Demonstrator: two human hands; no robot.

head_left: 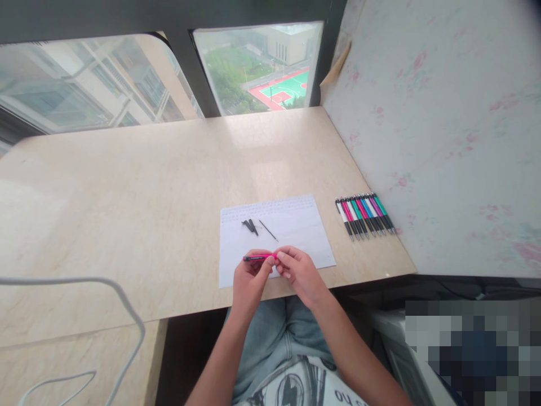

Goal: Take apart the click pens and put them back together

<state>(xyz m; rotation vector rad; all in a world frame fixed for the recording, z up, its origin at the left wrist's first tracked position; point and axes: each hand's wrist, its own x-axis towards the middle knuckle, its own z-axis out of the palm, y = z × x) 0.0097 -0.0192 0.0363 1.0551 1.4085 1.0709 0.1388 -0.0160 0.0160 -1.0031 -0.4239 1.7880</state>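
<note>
A pink pen barrel (256,257) lies sideways in my left hand (252,273), whose fingers are closed round it. My right hand (298,269) pinches the barrel's right end, its fingertips touching those of the left. Both hands are above the lower edge of a white sheet of paper (310,242) with handwriting along its top. On the sheet, beyond my hands, are a thin dark pen refill (269,230) and several small black pen parts (252,226). What sits inside my right fingertips is hidden.
A row of several coloured pens (363,214) lies on the tabletop (169,225) to the right, near the flowered wall (443,141). A pale cable (122,293) loops over the left side. Windows (262,73) stand along the back edge.
</note>
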